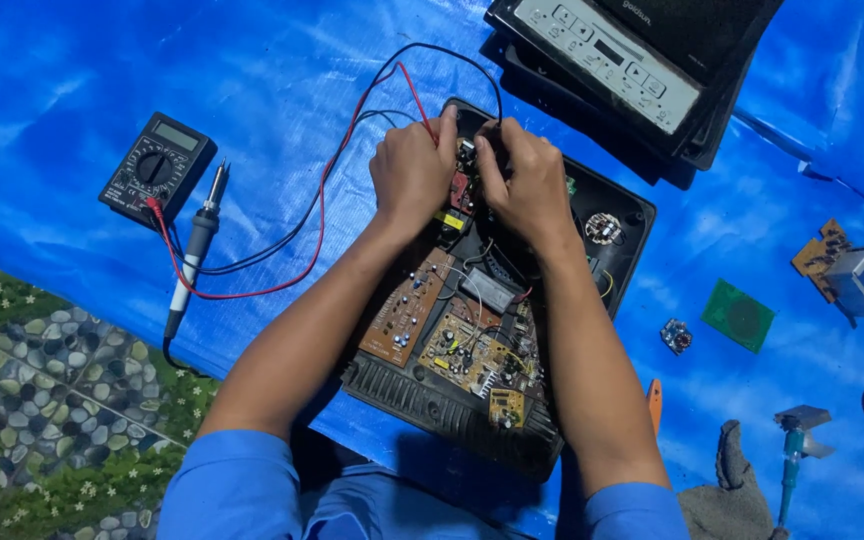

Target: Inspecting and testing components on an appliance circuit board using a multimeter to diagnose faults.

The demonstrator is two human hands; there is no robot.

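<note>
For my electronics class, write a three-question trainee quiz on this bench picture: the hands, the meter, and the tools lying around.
1. True or false: both hands are at the far end of the open black casing.
2. Which tool lies right beside the multimeter? A) soldering iron B) hammer C) pliers
3. Fill in: the red and black test leads run from the multimeter to the ______.

Key
1. True: the left hand and right hand meet over the parts there, each pinching a lead; what the tips touch is hidden.
2. A: the soldering iron lies on the blue sheet.
3. Hands: red test lead, black test lead.
</note>
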